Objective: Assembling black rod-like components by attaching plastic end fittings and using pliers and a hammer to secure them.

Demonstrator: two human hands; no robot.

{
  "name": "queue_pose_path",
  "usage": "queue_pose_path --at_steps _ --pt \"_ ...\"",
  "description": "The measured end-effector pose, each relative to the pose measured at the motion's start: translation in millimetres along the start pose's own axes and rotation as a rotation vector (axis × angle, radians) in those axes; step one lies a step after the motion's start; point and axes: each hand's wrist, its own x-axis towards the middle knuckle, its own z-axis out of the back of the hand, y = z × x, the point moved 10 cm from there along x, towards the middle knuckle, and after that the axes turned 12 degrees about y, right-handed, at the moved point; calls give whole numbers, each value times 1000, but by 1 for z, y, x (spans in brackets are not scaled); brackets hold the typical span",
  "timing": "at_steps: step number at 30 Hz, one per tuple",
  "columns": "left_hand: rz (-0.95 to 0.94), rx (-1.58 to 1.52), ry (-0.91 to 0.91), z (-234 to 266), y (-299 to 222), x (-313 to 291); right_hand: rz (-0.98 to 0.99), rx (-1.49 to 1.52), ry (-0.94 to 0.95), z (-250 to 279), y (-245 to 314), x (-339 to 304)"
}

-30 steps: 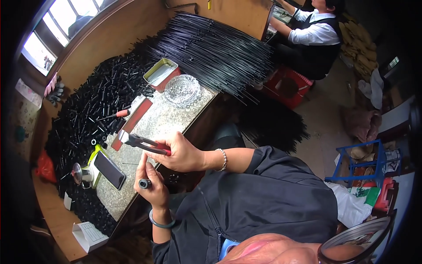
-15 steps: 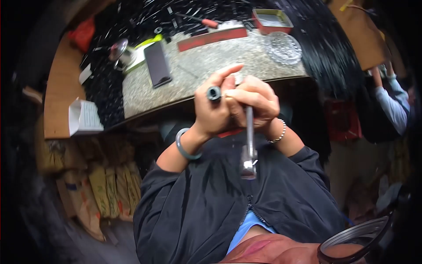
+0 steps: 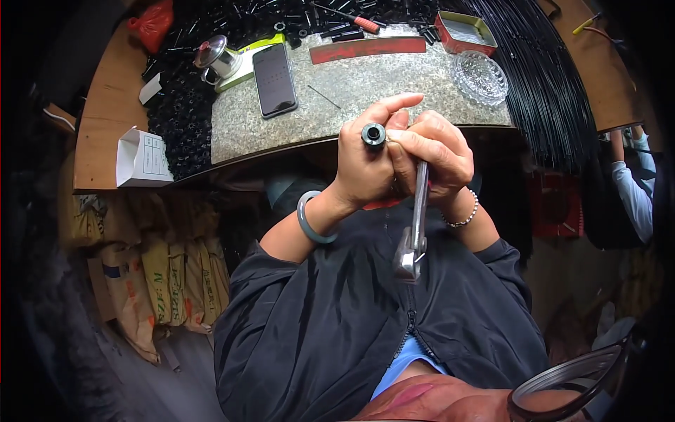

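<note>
In front of my chest, just off the near edge of the table, my two hands are pressed together. My left hand [image 3: 362,169] is closed round a black cylindrical part [image 3: 374,136], whose round hollow end faces up, and its index finger stretches out to the right. My right hand [image 3: 443,151] is closed on a silver metal tool [image 3: 420,211], with a long shank and a blocky head pointing down toward my jacket. The right fingertips touch the left hand beside the black part. Where they meet, any smaller piece is hidden by the fingers.
On the speckled board [image 3: 232,141] lie a phone [image 3: 274,81], a thin rod [image 3: 323,96] and a red strip [image 3: 368,50], with a glass dish [image 3: 479,77] at right. Black parts [image 3: 186,133] and a bundle of black rods [image 3: 541,91] flank it. Another person's arm [image 3: 633,190] shows at far right.
The whole view has shifted, so the table and my hands appear farther right. The picture is sharper now. Both hands keep the same hold.
</note>
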Motion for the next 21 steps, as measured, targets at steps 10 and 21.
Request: queue_pose_path --at_steps 10,21 --pt "69 -26 -1 -1 6 0 17 -51 58 -2 1 0" --pt "64 49 70 1 -5 -1 -333 239 236 -7 -34 14"
